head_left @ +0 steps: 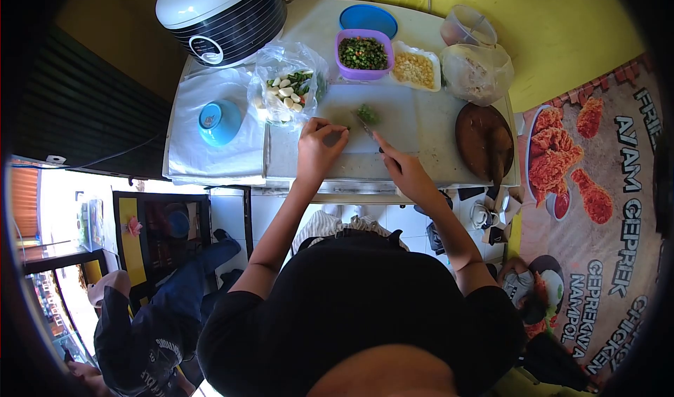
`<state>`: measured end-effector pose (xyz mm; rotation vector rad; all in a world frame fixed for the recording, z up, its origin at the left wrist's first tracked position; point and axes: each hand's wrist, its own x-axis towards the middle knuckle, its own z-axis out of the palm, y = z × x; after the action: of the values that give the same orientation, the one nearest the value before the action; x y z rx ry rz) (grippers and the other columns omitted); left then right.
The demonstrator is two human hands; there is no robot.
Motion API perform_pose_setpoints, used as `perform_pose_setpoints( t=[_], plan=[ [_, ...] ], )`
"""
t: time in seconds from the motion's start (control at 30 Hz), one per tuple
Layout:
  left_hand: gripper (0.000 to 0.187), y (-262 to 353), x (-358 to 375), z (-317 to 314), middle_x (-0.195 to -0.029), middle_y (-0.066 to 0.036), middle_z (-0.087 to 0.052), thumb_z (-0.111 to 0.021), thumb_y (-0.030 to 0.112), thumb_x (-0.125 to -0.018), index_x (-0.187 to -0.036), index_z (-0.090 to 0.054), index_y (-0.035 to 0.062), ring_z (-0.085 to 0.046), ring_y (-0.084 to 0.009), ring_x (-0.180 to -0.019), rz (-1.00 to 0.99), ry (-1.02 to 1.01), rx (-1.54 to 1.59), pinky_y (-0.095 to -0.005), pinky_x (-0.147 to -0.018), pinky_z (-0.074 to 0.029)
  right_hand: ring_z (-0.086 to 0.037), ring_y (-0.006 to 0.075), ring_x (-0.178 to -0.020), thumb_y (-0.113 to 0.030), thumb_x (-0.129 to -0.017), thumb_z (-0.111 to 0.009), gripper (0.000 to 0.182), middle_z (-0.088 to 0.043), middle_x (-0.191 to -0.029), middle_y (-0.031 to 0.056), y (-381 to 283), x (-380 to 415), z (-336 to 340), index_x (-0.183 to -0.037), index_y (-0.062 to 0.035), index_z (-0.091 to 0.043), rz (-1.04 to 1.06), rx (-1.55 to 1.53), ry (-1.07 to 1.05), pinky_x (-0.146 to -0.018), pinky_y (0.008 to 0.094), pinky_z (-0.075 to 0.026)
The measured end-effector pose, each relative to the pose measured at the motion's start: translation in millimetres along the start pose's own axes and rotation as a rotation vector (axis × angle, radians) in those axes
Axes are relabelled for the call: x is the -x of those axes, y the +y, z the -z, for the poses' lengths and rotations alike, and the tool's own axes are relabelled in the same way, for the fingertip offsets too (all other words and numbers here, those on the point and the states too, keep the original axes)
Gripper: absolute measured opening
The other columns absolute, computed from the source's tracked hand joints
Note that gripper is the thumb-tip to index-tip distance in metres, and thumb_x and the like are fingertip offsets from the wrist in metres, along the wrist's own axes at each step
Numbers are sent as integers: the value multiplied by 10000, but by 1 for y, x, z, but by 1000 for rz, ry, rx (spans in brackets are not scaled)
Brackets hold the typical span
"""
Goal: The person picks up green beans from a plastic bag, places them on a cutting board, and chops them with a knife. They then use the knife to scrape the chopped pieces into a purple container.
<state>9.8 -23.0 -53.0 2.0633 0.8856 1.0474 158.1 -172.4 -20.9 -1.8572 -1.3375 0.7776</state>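
Observation:
My right hand [406, 171] is closed around the dark handle of a knife [365, 124]. Its blade points up and left over a cutting board [400, 131] and touches or nearly touches a small heap of chopped green pieces [366, 113]. Left of the blade, my left hand [321, 148] is curled low over the board, thumb and finger pinched together. A tiny dark bit shows at those fingertips, too small to name. Just beyond that hand lies a clear plastic bag [270, 63] with peeled garlic cloves [286, 94] and green pieces inside.
A purple tub [364, 75] of chopped greens and a white tray [433, 87] of pale pieces stand behind the board. A rice cooker [232, 35], blue bowl [219, 122], blue lid [368, 19], knotted bag [477, 74] and round wooden board [467, 141] surround it. Another person [151, 341] sits at left.

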Motion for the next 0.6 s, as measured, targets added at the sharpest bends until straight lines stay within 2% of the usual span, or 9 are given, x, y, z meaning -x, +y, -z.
perform_pose_setpoints(
  t=[0.13, 0.23, 0.33, 0.4, 0.53, 0.6],
  plan=[
    [121, 2, -3, 2, -873, -95, -603, -762, 118, -716, -822, -739, 64, -607, -258, -833, 62, -26, 11, -363, -756, -496, -393, 209, -490, -157, -980, -482, 499, -423, -601, 171, -10, 6, 2, -1455, -258, -367, 0, -39, -37, -558, 309, -417],
    [120, 0, -2, 3, -879, -101, -601, -762, 126, -719, -818, -738, 63, -606, -262, -848, 33, -31, -9, -367, -771, -494, -395, 206, -484, -167, -985, -476, 501, -408, -588, 157, -7, 5, -2, -1459, -274, -357, 14, -24, -103, -557, 305, -417],
    [118, -3, -2, 2, -892, -108, -599, -758, 134, -725, -816, -738, 62, -604, -265, -854, 30, -34, -9, -369, -783, -492, -438, 235, -484, -188, -988, -472, 510, -433, -590, 165, 5, 4, -6, -1469, -285, -333, 77, 3, -80, -568, 316, -432],
    [117, -3, -2, 3, -894, -110, -597, -755, 134, -726, -817, -738, 62, -603, -265, -854, 32, -37, -11, -369, -784, -492, -514, 295, -504, -199, -990, -465, 516, -477, -612, 191, 3, 3, -3, -1475, -288, -315, 100, 58, -94, -581, 353, -457],
    [115, -1, -2, 3, -893, -106, -592, -750, 129, -725, -818, -738, 62, -601, -261, -853, 17, -35, -16, -367, -784, -492, -572, 355, -554, -176, -979, -466, 547, -538, -645, 217, -6, 8, -5, -1484, -289, -288, 13, 160, -150, -595, 412, -473],
    [116, -2, -1, 3, -892, -105, -590, -749, 128, -724, -819, -738, 62, -600, -260, -854, 8, -30, -20, -367, -783, -491, -590, 377, -575, -140, -962, -472, 588, -572, -665, 228, 7, 9, -19, -1494, -272, -257, 125, 272, -62, -593, 454, -471]
  ],
)
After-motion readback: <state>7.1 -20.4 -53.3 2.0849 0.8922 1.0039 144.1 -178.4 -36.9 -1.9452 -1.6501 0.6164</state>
